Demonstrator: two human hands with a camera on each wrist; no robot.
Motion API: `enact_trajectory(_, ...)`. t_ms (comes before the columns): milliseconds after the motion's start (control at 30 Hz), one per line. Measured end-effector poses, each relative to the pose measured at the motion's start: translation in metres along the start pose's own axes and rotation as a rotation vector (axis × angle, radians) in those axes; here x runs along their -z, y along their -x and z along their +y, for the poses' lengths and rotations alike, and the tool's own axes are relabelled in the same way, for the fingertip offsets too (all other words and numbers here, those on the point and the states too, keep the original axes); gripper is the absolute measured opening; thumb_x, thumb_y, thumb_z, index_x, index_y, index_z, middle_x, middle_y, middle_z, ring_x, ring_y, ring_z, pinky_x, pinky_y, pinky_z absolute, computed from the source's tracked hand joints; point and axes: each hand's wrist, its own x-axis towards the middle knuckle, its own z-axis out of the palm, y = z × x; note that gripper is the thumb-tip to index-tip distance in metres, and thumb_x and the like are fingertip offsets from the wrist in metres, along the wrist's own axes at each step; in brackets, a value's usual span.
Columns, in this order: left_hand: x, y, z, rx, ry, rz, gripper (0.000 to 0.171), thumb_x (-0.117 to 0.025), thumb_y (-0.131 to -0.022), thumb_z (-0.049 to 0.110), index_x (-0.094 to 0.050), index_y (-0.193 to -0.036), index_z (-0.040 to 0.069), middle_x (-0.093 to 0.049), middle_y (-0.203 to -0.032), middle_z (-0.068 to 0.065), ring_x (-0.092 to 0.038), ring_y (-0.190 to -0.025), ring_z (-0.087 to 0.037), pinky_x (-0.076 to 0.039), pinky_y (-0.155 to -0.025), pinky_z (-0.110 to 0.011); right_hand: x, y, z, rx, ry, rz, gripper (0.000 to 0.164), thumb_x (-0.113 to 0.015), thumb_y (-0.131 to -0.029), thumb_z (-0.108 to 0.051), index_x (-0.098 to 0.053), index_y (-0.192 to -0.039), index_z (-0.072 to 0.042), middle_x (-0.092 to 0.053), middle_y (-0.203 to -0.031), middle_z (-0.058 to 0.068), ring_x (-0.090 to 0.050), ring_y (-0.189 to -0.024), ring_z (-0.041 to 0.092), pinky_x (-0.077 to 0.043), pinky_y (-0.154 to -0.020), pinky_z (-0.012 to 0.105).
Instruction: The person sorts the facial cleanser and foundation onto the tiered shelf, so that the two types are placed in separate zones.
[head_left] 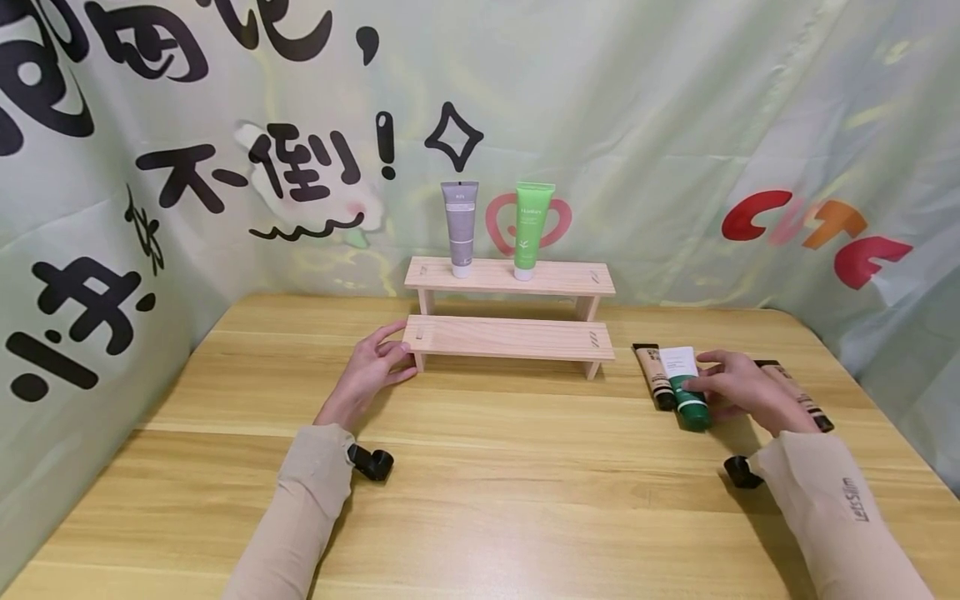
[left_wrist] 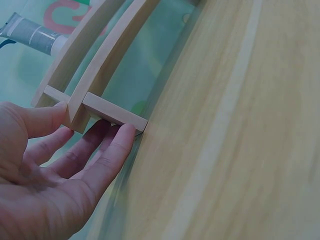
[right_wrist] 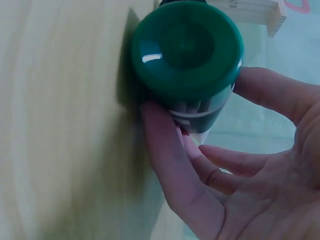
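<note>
A two-tier wooden display rack [head_left: 510,337] stands on the table toward the back. My left hand [head_left: 372,358] holds its lower step at the left end; in the left wrist view the thumb lies along the board's end and the fingertips [left_wrist: 127,132] meet the leg below. On the right, my right hand [head_left: 738,387] grips a white and green squeeze tube [head_left: 684,387] lying on the table, thumb and fingers on either side. Its green cap [right_wrist: 187,52] faces the right wrist camera. Beige tubes with black caps lie on both sides, one [head_left: 654,377] left of it, another [head_left: 795,393] partly behind my hand.
On the upper step a purple tube [head_left: 461,225] and a light green tube [head_left: 532,225] stand upright on their caps. Behind the wooden table [head_left: 510,500] hangs a printed cloth [head_left: 637,125], which also closes in both sides.
</note>
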Motion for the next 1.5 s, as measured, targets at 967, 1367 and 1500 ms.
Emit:
enact_trajectory(967, 0.000, -0.002, 0.000, -0.001, 0.005, 0.002, 0.052, -0.044, -0.109, 0.004, -0.031, -0.159, 0.006, -0.049, -0.143, -0.031, -0.051, -0.128, -0.039, -0.055, -0.098, -0.041, 0.013, -0.005, -0.038, 0.173, -0.090, 0.146, 0.079, -0.062, -0.101, -0.012, -0.010, -0.155, 0.014, -0.038, -0.132, 0.034, -0.060, -0.091, 0.024, -0.063, -0.077, 0.043)
enact_trajectory(1367, 0.001, -0.003, -0.002, -0.005, 0.003, -0.004, 0.052, -0.044, -0.109, 0.005, -0.031, -0.159, 0.006, -0.048, -0.144, -0.031, -0.050, -0.128, -0.040, -0.055, -0.098, -0.040, 0.010, -0.010, -0.064, 0.240, -0.145, 0.186, 0.075, -0.061, -0.101, -0.007, -0.015, -0.156, 0.012, -0.039, -0.131, 0.029, -0.061, -0.087, 0.017, -0.064, -0.073, 0.037)
enact_trajectory(1500, 0.001, -0.002, -0.002, -0.001, -0.002, 0.001, 0.051, -0.044, -0.109, 0.004, -0.032, -0.159, 0.006, -0.048, -0.144, -0.031, -0.051, -0.128, -0.040, -0.056, -0.097, -0.040, 0.009, -0.011, -0.071, 0.249, -0.141, 0.214, 0.077, -0.063, -0.100, -0.008, -0.015, -0.158, 0.009, -0.038, -0.131, 0.028, -0.057, -0.095, 0.027, -0.064, -0.072, 0.036)
